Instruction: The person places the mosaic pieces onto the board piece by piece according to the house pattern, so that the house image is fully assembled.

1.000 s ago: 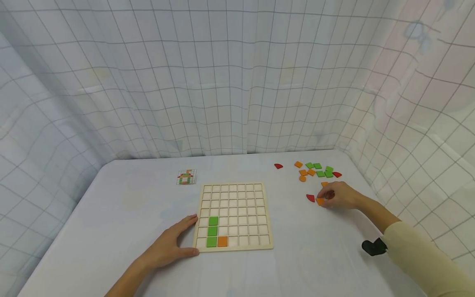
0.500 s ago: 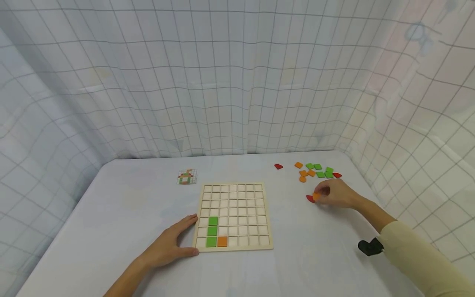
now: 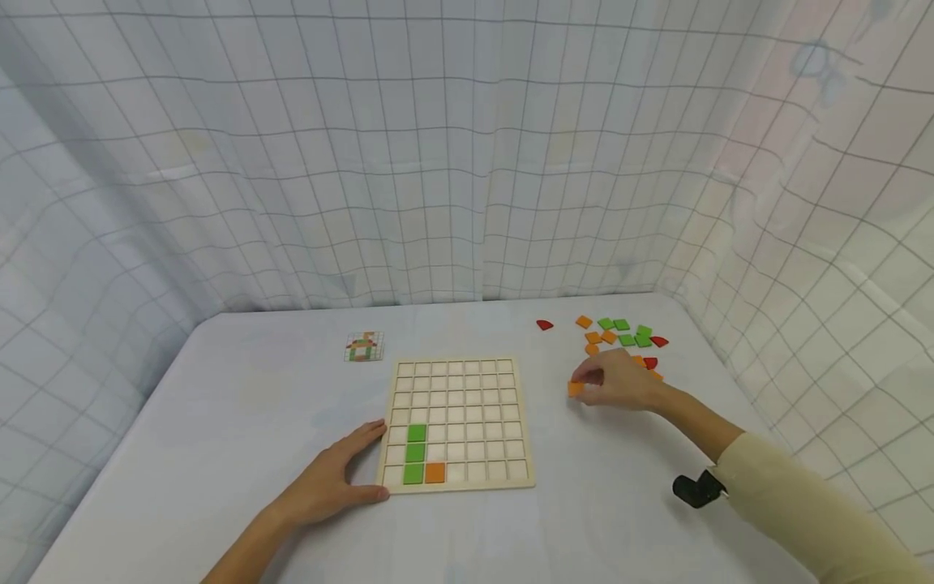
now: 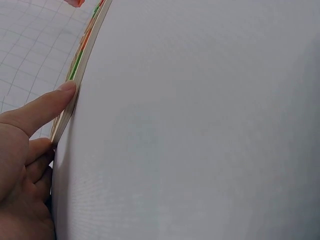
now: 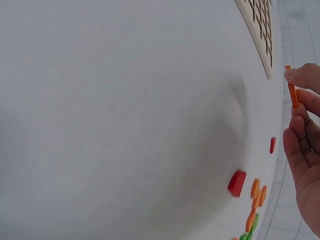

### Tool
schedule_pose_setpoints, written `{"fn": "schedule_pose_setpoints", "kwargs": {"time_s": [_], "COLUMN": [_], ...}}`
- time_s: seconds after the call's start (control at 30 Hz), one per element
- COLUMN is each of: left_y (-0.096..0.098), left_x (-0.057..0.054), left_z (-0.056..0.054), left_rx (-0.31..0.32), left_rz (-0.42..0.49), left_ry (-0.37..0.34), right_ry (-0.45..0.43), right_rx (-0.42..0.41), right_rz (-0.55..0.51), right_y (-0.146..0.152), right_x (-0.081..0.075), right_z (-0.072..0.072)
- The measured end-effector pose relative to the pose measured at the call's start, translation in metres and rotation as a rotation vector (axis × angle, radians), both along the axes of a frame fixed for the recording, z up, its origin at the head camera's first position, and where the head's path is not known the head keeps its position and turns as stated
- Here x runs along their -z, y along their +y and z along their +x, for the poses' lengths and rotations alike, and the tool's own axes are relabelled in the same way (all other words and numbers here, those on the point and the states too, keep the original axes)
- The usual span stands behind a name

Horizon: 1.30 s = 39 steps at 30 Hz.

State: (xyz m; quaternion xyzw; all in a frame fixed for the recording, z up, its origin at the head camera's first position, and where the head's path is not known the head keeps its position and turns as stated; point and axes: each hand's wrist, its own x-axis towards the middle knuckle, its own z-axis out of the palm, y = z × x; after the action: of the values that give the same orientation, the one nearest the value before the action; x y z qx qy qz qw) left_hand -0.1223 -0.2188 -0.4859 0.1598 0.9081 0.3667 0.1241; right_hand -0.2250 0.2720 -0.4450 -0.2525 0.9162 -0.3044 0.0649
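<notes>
A pale wooden board [image 3: 472, 416] with a raised grid lies mid-table. In its lower left stand a column of green square tiles [image 3: 415, 453] and an orange square tile [image 3: 434, 473] beside the bottom one. My left hand [image 3: 328, 483] rests at the board's lower left corner, fingers along the left edge, thumb [image 4: 57, 102] against the corner. To the right of the board, my right hand [image 3: 620, 381] pinches another orange square tile [image 3: 576, 389] between thumb and fingertips. The right wrist view shows this pinched tile [image 5: 292, 89] edge-on.
Loose orange tiles [image 3: 609, 337], green tiles [image 3: 627, 340] and red quarter-round pieces [image 3: 659, 341] lie at the back right. A single red piece [image 3: 544, 324] lies apart from them. A small pattern card [image 3: 364, 346] lies behind the board. Gridded white curtains [image 3: 481, 162] surround the table.
My right hand has picked up the orange square tile and moved left toward the board with it, uncovering orange and red pieces behind it. My left hand stays at the board's corner.
</notes>
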Motion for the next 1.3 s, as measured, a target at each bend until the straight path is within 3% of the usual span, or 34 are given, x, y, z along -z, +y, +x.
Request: {"fn": "schedule_pose_setpoints", "kwargs": {"time_s": [0.53,0.9,1.3], "left_y": [-0.001,-0.003,-0.002], "left_x": [-0.001,0.003,0.004], "left_z": [0.001,0.001,0.000], "left_rx": [0.001,0.017,0.016], "left_rz": [0.002,0.020,0.013], "left_ry": [-0.003,0.035,0.024], "right_ry": [0.005,0.030,0.075], "right_rx": [-0.168,-0.252,-0.370], "right_rz": [-0.027,-0.049,-0.064], "right_y": [-0.083,-0.126,-0.164], "right_x": [0.001,0.004,0.017], "right_z": [0.022,0.037,0.052]}}
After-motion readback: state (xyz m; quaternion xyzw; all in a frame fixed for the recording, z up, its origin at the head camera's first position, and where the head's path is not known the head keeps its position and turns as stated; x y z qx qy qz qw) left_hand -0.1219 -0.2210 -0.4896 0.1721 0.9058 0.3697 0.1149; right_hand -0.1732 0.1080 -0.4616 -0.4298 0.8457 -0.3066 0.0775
